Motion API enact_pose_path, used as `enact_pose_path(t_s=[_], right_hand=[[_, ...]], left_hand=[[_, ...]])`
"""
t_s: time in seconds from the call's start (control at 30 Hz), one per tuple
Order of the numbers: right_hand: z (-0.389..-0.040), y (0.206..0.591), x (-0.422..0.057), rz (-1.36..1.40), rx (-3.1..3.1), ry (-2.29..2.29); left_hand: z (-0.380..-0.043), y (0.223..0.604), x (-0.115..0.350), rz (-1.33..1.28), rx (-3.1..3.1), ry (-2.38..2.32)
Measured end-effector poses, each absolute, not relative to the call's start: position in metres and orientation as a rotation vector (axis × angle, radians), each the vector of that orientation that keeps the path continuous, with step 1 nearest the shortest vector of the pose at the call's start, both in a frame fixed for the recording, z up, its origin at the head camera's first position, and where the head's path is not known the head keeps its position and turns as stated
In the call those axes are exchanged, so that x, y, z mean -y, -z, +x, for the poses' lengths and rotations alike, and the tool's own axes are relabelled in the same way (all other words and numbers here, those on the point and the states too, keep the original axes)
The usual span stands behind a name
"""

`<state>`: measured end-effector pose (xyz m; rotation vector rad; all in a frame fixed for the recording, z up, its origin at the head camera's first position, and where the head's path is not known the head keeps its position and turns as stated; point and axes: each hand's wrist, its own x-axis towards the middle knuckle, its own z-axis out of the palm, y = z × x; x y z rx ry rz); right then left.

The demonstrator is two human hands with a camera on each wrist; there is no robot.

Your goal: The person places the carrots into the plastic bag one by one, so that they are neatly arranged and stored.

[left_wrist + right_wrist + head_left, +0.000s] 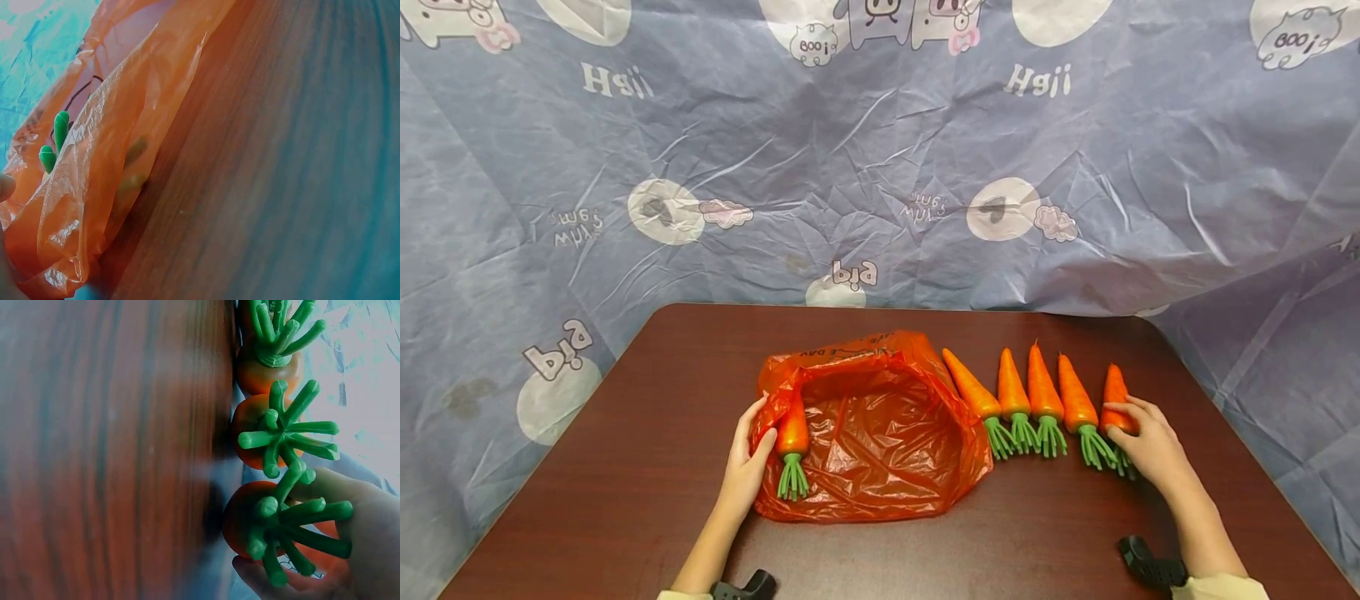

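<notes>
A red plastic bag (887,458) lies on the table with its mouth spread toward me. My left hand (747,467) holds the bag's left edge, thumb at the mouth. Just inside that edge lies a carrot (793,437), its green stems pointing at me. At the right, my right hand (1159,450) grips the rightmost carrot (1115,388) around its thick end, tip pointing away. In the right wrist view, thumb and fingers sit either side of this carrot (240,519). The left wrist view shows the bag (81,206) with green stem tips (60,130) poking out.
Several more carrots (1011,387) lie in a row between the bag and my right hand, the leftmost against the bag's side. The dark wooden table (625,467) ends at a printed cloth (850,167) hanging behind it.
</notes>
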<state>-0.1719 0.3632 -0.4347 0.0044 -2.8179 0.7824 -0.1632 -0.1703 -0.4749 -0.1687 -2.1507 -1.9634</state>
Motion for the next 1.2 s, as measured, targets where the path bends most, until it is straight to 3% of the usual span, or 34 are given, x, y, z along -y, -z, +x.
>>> enact_pose_path(t_s=[0.57, 1.2], right_hand=[[-0.157, 0.429, -0.359, -0.037, 2.713, -0.787], [-0.141, 0.393, -0.339, -0.036, 2.655, -0.776]], left_hand=[[-0.163, 0.474, 0.171, -0.184, 2.156, 1.953], [-0.162, 0.471, 0.169, -0.215, 2.143, 1.936]])
